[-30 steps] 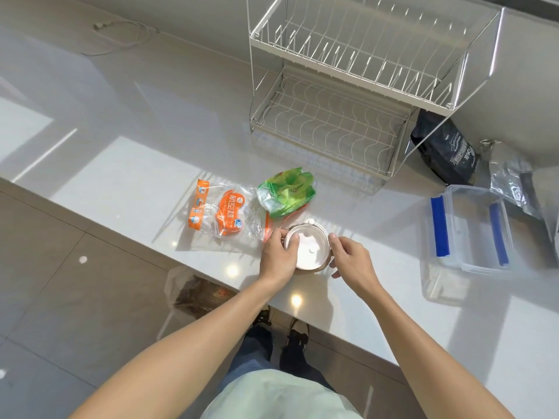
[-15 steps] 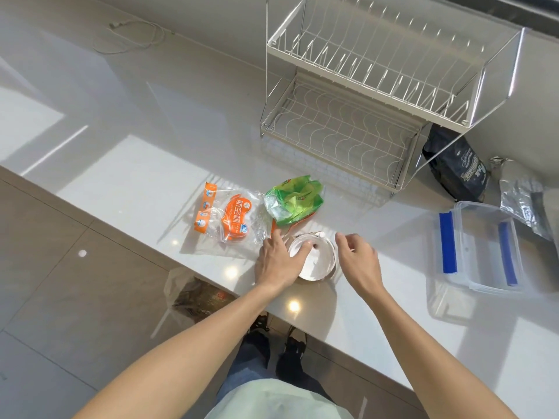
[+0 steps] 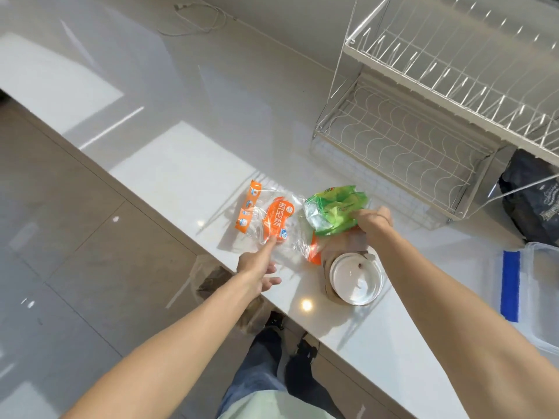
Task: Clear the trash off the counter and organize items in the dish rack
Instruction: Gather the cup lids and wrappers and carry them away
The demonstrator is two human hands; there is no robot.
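An orange and clear plastic wrapper (image 3: 272, 220) lies on the white counter (image 3: 181, 164). My left hand (image 3: 260, 264) is open, its index fingertip touching the wrapper's near edge. A crumpled green wrapper (image 3: 332, 208) lies to the right of it, and my right hand (image 3: 373, 220) is closed on its right side. A small round bowl (image 3: 355, 278) with a white inside stands near the counter's front edge, between my arms, with nothing touching it. The white two-tier wire dish rack (image 3: 423, 122) stands behind, with nothing in it.
A clear container with a blue-clipped lid (image 3: 526, 285) sits at the right edge. A dark bag (image 3: 535, 198) lies behind the rack. A plastic bag (image 3: 220, 285) hangs below the counter edge by my feet. A white cable (image 3: 196, 19) lies far back.
Both hands have let go of the bowl. My left hand moved left to the orange wrapper, and my right hand moved forward onto the green wrapper. The camera has shifted.
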